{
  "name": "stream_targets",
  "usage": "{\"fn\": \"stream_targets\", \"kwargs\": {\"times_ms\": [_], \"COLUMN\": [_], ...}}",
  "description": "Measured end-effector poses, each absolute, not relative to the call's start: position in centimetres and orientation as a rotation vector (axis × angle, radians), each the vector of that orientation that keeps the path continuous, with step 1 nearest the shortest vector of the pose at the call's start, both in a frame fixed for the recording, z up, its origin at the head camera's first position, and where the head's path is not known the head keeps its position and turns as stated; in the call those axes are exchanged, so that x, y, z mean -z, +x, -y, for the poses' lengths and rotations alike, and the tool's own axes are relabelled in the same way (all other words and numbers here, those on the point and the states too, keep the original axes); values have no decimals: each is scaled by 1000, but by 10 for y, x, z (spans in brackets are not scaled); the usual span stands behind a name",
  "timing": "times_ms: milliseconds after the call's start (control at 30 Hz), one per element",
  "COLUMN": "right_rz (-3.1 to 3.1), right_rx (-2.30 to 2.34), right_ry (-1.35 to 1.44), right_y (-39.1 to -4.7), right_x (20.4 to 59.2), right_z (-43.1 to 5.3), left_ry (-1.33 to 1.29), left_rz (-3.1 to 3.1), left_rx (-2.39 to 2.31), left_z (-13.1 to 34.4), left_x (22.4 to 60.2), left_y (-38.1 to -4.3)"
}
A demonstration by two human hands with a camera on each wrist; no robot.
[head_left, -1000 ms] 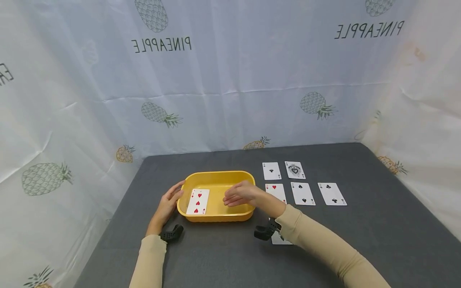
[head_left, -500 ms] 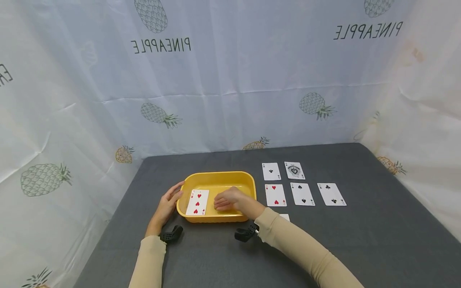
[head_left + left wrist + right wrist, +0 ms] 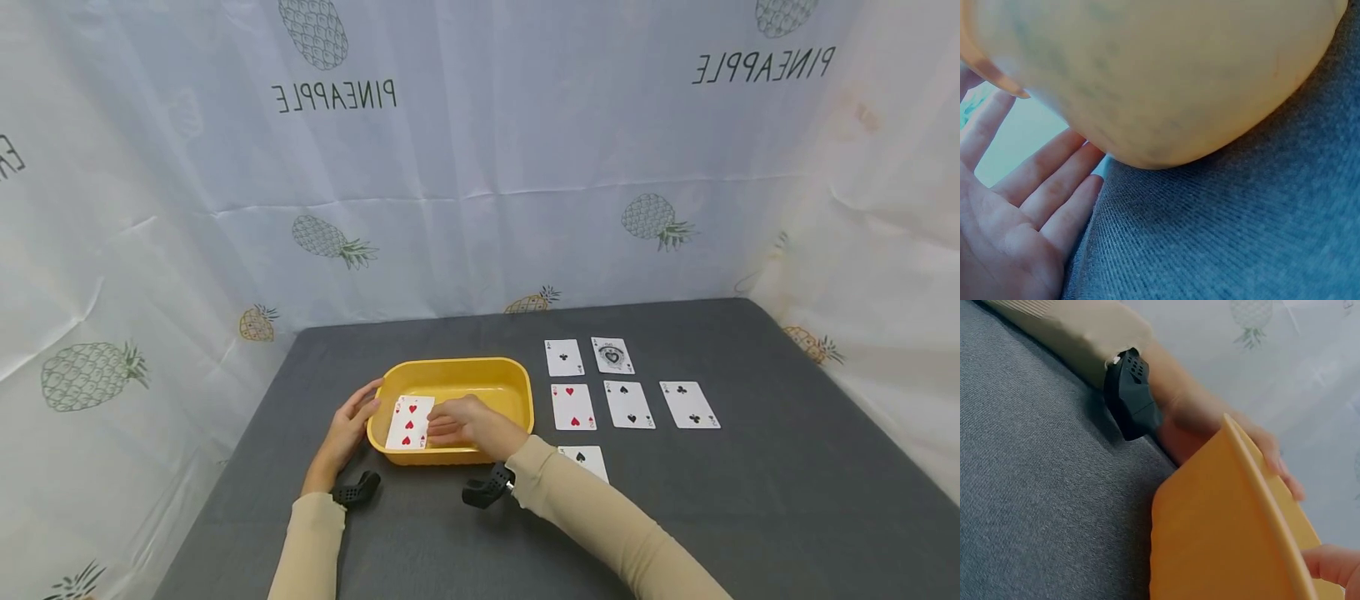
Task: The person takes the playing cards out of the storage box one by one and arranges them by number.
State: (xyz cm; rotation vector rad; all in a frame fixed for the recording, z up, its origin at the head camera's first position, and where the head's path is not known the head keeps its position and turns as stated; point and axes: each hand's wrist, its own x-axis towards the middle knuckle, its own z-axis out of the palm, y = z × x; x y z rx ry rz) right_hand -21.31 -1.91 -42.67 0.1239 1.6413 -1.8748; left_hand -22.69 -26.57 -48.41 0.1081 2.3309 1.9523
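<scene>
A yellow rectangular tray stands on the dark table, with a three-of-hearts playing card lying face up at its left end. My left hand rests against the tray's left side. In the left wrist view its fingers stretch out along the outer wall. Over the tray's floor, my right hand has its fingertips right at the card's right edge, fingers bent loosely downward. The right wrist view has a thumb beyond the tray's near rim; the other fingers are hidden there.
Right of the tray, several cards lie face up on the table: an ace of clubs, an ace of spades, and twos of hearts, spades and clubs. Another spade card is partly covered by the right sleeve.
My right hand has moved left across the tray to the three of hearts, and the arm now uncovers more of the lower spade card. The left hand, tray and card have stayed put.
</scene>
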Motion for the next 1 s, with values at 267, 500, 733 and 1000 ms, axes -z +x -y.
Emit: {"fn": "stream_targets", "kwargs": {"times_ms": [267, 500, 733, 1000], "right_rz": [-1653, -1857, -2151, -2136], "right_rx": [1940, 1874, 1679, 1671], "right_ry": [457, 417, 309, 313], "right_y": [-228, -235, -235, -237], "right_x": [435, 440, 437, 438], "right_z": [46, 56, 64, 66], "left_ry": [136, 143, 138, 116], "left_rz": [-2315, -2311, -2283, -2305], "left_rx": [-1973, -1986, -2000, -1975], "left_z": [266, 266, 265, 264], "left_x": [485, 486, 484, 482], "left_y": [-226, -228, -228, -228]}}
